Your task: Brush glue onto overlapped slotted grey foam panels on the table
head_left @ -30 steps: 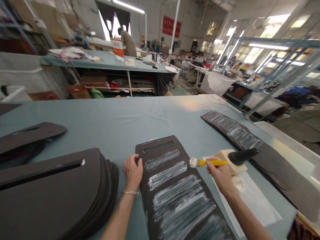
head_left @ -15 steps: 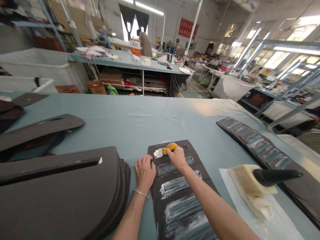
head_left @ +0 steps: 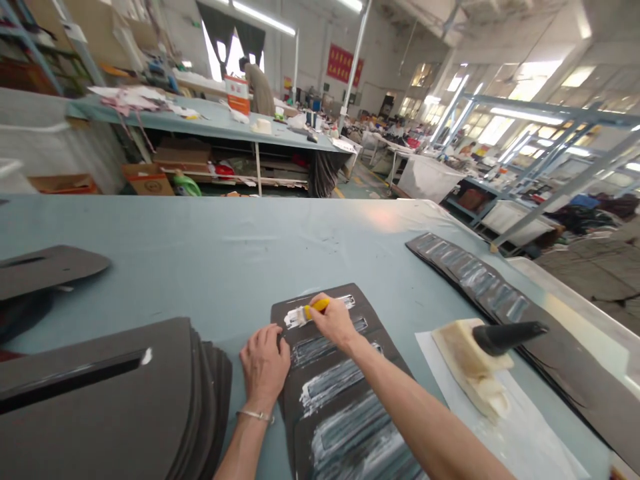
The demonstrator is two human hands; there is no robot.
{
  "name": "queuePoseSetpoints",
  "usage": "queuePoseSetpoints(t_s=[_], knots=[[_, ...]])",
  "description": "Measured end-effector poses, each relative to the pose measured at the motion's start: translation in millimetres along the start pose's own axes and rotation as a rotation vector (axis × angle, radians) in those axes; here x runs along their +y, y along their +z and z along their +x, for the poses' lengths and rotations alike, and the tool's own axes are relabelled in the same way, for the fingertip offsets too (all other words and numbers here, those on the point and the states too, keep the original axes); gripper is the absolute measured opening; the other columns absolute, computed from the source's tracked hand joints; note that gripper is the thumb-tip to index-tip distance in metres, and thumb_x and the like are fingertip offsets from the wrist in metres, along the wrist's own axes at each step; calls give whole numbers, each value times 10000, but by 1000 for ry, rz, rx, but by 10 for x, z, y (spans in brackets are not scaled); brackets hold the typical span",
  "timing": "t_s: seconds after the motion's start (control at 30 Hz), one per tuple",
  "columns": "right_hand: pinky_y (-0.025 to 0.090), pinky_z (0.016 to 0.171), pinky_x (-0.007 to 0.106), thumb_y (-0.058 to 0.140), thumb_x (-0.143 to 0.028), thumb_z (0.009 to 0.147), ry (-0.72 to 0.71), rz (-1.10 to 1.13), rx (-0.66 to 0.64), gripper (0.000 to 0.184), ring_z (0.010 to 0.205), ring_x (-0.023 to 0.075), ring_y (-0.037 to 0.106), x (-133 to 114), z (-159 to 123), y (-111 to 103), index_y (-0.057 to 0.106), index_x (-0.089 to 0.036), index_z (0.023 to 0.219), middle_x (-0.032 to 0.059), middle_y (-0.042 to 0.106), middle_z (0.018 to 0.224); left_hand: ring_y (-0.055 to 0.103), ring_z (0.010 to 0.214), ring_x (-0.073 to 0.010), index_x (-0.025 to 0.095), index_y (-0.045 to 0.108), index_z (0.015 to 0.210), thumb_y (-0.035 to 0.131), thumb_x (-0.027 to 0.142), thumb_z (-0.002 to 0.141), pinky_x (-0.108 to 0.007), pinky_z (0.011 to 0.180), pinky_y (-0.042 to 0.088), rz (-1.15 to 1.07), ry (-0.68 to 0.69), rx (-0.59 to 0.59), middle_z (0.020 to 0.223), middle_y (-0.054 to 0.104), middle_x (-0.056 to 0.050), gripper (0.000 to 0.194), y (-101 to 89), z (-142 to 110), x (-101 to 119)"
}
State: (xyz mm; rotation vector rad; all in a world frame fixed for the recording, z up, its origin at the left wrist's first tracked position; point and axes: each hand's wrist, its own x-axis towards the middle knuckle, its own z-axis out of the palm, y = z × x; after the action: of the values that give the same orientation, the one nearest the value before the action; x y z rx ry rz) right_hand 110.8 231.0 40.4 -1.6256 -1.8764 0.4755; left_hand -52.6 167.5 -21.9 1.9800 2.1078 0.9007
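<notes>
My right hand (head_left: 334, 321) is closed around the yellow handle of a paintbrush (head_left: 316, 307). Its bristles touch the far slot of a dark grey panel (head_left: 345, 350), where white glue (head_left: 294, 319) is spread. Several slots nearer to me carry white, streaky smears along their edges. Against the panel's left edge lies my left hand (head_left: 265, 363), its fingers stretched out and the fingertips over the edge. A bracelet circles the left wrist. What is under the panel is mostly hidden.
Left of my hands rises a stack of dark panels (head_left: 100, 407). To the right, a cream glue container (head_left: 473, 353) with a black spout sits on a white sheet (head_left: 530, 427). Smeared strips (head_left: 475, 280) lie beyond it. A person (head_left: 259, 87) stands by the far table (head_left: 200, 120).
The brush has swept along the far slot, and white glue now shows at the slot's right end too. My view has turned to the right; my left hand still rests at the panel's edge.
</notes>
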Motion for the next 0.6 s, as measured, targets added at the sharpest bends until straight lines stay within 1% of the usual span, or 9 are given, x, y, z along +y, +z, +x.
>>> queuePoseSetpoints(t_s=[0.03, 0.13, 0.2, 0.23, 0.3, 0.37, 0.47, 0.53, 0.6], knots=[[355, 575, 205, 512, -304, 778, 70, -41, 39, 159, 575, 118, 524, 113, 14, -82, 651, -235, 810, -34, 606, 631, 489, 1099, -250, 224, 569, 1019, 443, 211, 843, -398, 902, 337, 0, 0, 0, 1130, 607, -68, 217, 4, 1, -5], [340, 567, 218, 492, -285, 756, 258, -179, 183, 171, 570, 131, 512, 517, 85, -476, 646, -224, 799, -22, 580, 601, 490, 1089, -251, 228, 575, 997, 445, 203, 841, -401, 897, 340, -14, -21, -1, 1117, 612, -61, 205, 9, 18, -14], [334, 567, 226, 485, -290, 744, 288, -230, 227, 182, 572, 139, 511, 648, 158, -657, 646, -217, 789, -17, 571, 588, 498, 1065, -244, 225, 576, 985, 429, 197, 850, -395, 885, 348, -42, -57, 2, 1096, 616, -58, 202, 19, 49, -14], [336, 568, 228, 483, -297, 741, 282, -222, 235, 187, 570, 140, 512, 639, 197, -679, 646, -215, 784, -17, 570, 583, 502, 1053, -239, 222, 574, 992, 417, 196, 858, -390, 879, 353, -58, -78, 9, 1093, 616, -59, 209, 28, 71, -12], [353, 576, 228, 485, -312, 738, 244, -142, 232, 194, 572, 140, 525, 482, 266, -576, 647, -213, 774, -18, 582, 590, 497, 1059, -234, 215, 565, 1053, 391, 196, 875, -385, 881, 358, -78, -97, 31, 1126, 605, -66, 249, 52, 122, -10], [371, 580, 224, 493, -326, 736, 190, -24, 199, 195, 573, 138, 539, 215, 321, -325, 648, -212, 772, -23, 591, 593, 482, 1096, -234, 216, 555, 1117, 380, 198, 887, -390, 909, 349, -71, -68, 42, 1176, 590, -71, 290, 77, 167, -11], [384, 575, 219, 510, -339, 744, 122, 121, 93, 199, 566, 137, 551, -144, 400, 102, 654, -218, 809, -35, 586, 570, 475, 1118, -233, 236, 578, 1115, 373, 195, 896, -399, 932, 333, -32, 3, 15, 1189, 594, -68, 303, 93, 196, -25], [388, 586, 217, 524, -329, 748, 114, 135, 13, 188, 587, 139, 564, -255, 460, 279, 657, -224, 827, -32, 596, 582, 481, 1110, -230, 245, 587, 1104, 365, 187, 898, -398, 926, 335, -9, 21, 1, 1182, 599, -63, 308, 86, 194, -34], [382, 605, 225, 533, -297, 746, 146, 42, -13, 157, 629, 149, 576, -278, 513, 329, 656, -226, 812, -14, 616, 622, 479, 1109, -224, 250, 582, 1116, 361, 177, 897, -394, 925, 337, 1, 25, -1, 1184, 600, -54, 319, 70, 187, -36]])
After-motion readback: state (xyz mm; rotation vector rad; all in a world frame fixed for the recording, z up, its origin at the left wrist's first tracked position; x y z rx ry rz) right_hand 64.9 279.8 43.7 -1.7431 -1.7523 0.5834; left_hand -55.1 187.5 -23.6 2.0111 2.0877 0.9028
